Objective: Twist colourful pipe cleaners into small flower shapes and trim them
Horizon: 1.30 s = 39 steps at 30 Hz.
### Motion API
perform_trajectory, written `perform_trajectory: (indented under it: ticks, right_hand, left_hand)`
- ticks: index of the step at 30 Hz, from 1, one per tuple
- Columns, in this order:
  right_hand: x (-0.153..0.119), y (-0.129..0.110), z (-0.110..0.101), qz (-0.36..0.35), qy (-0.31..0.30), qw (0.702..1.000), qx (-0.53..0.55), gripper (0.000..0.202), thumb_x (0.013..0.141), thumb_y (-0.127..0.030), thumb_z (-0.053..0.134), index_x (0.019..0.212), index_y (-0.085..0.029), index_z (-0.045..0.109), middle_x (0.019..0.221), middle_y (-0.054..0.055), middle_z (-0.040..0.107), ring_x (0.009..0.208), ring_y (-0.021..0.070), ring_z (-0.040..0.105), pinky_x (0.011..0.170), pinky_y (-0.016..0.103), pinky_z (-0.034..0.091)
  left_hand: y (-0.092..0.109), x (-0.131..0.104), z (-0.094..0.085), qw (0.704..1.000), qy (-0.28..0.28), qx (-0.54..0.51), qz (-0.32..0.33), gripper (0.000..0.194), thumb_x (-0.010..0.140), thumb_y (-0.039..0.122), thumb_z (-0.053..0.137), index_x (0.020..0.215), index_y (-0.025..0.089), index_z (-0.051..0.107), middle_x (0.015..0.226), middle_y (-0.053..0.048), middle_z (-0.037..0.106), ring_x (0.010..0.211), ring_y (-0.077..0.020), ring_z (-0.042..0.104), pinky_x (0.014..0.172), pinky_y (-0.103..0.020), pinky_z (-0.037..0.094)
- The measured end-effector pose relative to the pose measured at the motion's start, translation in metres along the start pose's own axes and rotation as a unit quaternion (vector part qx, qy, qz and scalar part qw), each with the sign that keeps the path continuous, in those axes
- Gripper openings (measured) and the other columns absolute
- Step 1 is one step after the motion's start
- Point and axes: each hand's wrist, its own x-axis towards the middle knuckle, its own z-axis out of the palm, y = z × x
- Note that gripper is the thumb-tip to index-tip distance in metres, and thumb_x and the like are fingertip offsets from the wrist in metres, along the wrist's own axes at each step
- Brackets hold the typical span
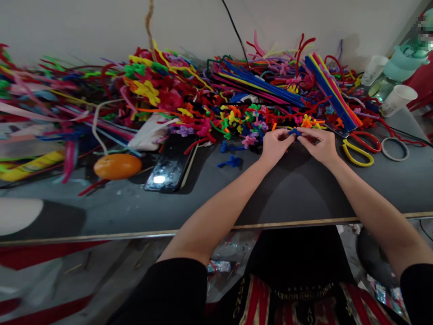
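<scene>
Between my fingertips is a small blue pipe cleaner piece (295,132), bent into a compact shape that my fingers partly cover. My left hand (275,146) pinches it from the left, and my right hand (320,143) grips it from the right. Both hands are just above the grey table, in front of the heap of craft pieces. To the left of my left hand lies a blue pipe cleaner flower (231,161), with another blue piece (230,146) behind it. Scissors with one red and one yellow handle (358,155) rest right of my right hand.
Colourful pipe cleaners and flowers (237,124) pile along the wall. A bundle of straight blue pipe cleaners (264,85) lies among them. On the left are a phone (171,162) and an orange (117,166). Paper cups (399,99) and a ring of tape (395,149) are at right.
</scene>
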Motion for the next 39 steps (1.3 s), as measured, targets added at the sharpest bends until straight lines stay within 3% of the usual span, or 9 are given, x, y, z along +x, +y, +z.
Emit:
perform_trajectory:
  ticks: [2, 6, 12, 19, 31, 39]
  right_hand:
    - [0.003, 0.003, 0.002, 0.05, 0.008, 0.996, 0.071, 0.031, 0.086, -0.049, 0.069, 0.104, -0.027, 0.08, 0.079, 0.002, 0.077, 0.058, 0.0144, 0.064, 0.056, 0.03, 0.055]
    - [0.007, 0.007, 0.005, 0.095, 0.009, 0.982, 0.166, 0.039, 0.078, -0.059, 0.073, 0.09, -0.023, 0.081, 0.073, 0.002, 0.075, 0.052, 0.0112, 0.061, 0.05, 0.027, 0.053]
    - [0.008, 0.007, 0.007, 0.13, 0.005, 0.975, 0.18, 0.036, 0.066, -0.055, 0.084, 0.082, -0.023, 0.083, 0.069, 0.001, 0.075, 0.051, 0.011, 0.06, 0.048, 0.026, 0.053]
    - [0.011, 0.011, 0.002, 0.165, -0.044, 0.953, 0.251, 0.038, 0.062, -0.057, 0.086, 0.073, -0.021, 0.082, 0.058, 0.001, 0.07, 0.044, 0.0067, 0.052, 0.037, 0.019, 0.036]
    - [0.013, 0.009, -0.008, 0.181, -0.126, 0.938, 0.268, 0.038, 0.06, -0.054, 0.088, 0.066, -0.018, 0.079, 0.058, 0.003, 0.07, 0.045, 0.0069, 0.053, 0.039, 0.019, 0.038]
    - [0.01, 0.001, -0.005, 0.159, -0.089, 0.961, 0.206, 0.036, 0.064, -0.052, 0.084, 0.066, -0.017, 0.078, 0.056, 0.002, 0.068, 0.043, 0.0062, 0.048, 0.04, 0.021, 0.037]
  left_hand:
    - [0.001, 0.0, 0.0, 1.0, 0.005, -0.015, 0.014, 0.01, 0.08, 0.027, 0.074, 0.081, 0.018, 0.072, 0.061, 0.003, 0.064, 0.047, -0.0073, 0.052, 0.044, -0.02, 0.04]
    - [0.003, 0.0, 0.0, 0.999, 0.019, -0.018, 0.039, 0.025, 0.076, 0.027, 0.079, 0.096, 0.019, 0.068, 0.068, 0.002, 0.068, 0.06, -0.0098, 0.062, 0.056, -0.02, 0.049]
    - [0.003, -0.001, -0.001, 0.994, 0.013, 0.04, 0.096, 0.011, 0.079, 0.025, 0.077, 0.084, 0.018, 0.071, 0.074, -0.001, 0.07, 0.066, -0.0103, 0.063, 0.064, -0.021, 0.051]
    - [0.002, -0.003, -0.002, 0.992, -0.022, 0.02, 0.122, 0.022, 0.083, 0.032, 0.076, 0.099, 0.018, 0.078, 0.088, -0.004, 0.077, 0.074, -0.012, 0.068, 0.071, -0.023, 0.055]
    - [-0.005, -0.004, -0.005, 0.982, -0.033, 0.055, 0.176, 0.019, 0.079, 0.031, 0.075, 0.088, 0.015, 0.08, 0.076, -0.004, 0.076, 0.068, -0.014, 0.068, 0.063, -0.025, 0.053]
    - [0.0, -0.007, -0.005, 0.98, -0.01, 0.11, 0.165, 0.017, 0.079, 0.03, 0.073, 0.083, 0.016, 0.08, 0.072, -0.004, 0.076, 0.062, -0.013, 0.064, 0.058, -0.024, 0.051]
